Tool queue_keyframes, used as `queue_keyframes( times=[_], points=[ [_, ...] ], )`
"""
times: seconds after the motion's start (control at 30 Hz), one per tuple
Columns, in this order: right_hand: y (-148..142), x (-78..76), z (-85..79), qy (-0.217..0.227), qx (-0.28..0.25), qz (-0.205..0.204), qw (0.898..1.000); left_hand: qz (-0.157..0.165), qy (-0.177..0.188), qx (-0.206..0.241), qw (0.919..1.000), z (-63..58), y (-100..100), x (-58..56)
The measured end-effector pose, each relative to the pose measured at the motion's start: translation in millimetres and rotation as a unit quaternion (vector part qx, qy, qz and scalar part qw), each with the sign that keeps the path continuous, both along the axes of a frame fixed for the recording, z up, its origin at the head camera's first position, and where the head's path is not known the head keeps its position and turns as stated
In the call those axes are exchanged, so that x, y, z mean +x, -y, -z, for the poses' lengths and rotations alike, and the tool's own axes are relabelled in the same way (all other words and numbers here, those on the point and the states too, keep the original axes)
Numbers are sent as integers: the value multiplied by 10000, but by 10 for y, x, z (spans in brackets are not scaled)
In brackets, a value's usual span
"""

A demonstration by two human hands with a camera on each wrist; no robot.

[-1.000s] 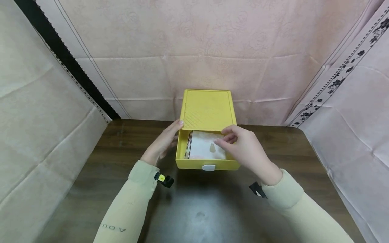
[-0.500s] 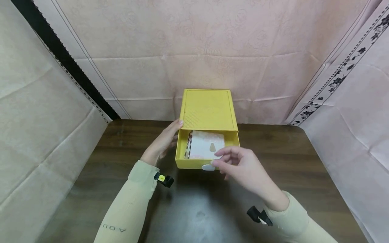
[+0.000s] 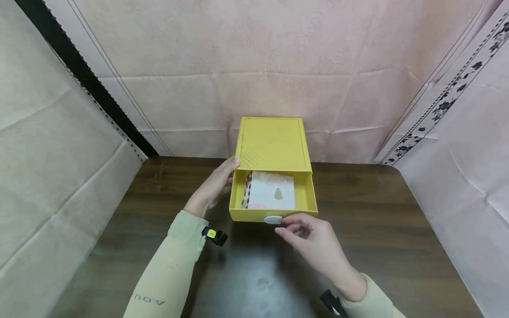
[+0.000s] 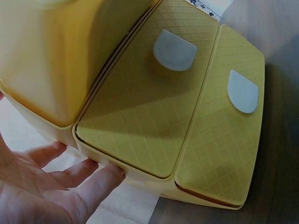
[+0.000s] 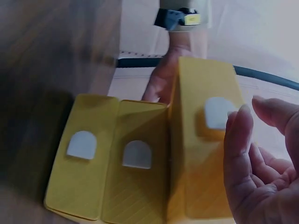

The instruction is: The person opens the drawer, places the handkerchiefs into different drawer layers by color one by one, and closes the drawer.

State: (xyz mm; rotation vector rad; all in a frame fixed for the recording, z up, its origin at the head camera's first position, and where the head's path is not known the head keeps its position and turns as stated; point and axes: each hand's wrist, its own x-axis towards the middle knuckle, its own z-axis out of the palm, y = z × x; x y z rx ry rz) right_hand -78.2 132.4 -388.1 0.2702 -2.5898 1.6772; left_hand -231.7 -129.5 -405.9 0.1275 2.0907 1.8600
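Note:
A yellow drawer cabinet [image 3: 272, 141] stands at the table's back, its top drawer [image 3: 246, 215] pulled out. Inside that drawer lies a small white notebook [image 3: 264, 190] with a tan mark on its cover and a dark-and-white patterned left edge. My left hand [image 3: 212, 185] rests against the cabinet's left side, thumb near the top edge; its fingertips [image 4: 112, 172] touch the side wall in the left wrist view. At the drawer's white pull tab [image 3: 272, 219] is my right hand [image 3: 312, 240], index fingertip beside the tab, thumb apart from it, holding nothing.
Two more closed drawers sit below, each with a white tab, the middle tab [image 4: 175, 51] and the bottom tab [image 4: 243, 92]. The dark wooden table [image 3: 254, 282] meets pale patterned cloth [image 3: 278, 66] hung behind and at both sides.
My right hand has moved from above the notebook, over the drawer's front, down to the pull tab. The left hand, cabinet and notebook have stayed in place.

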Motion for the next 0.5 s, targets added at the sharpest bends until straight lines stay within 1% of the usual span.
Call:
queue_keyframes(
  times=[0.1,0.27,0.4,0.5],
  points=[
    [33,-24,70,-276,196,170,9993,-27,10,21,10000,-3,4,-1],
    [83,-76,171,-469,398,319,9976,-42,27,93,9999,8,2,-2],
    [105,-148,226,-836,532,477,9939,-45,-20,95,9999,3,-7,5],
    [117,-220,253,-1054,554,560,9913,-55,14,122,9999,5,-22,9]
  ],
)
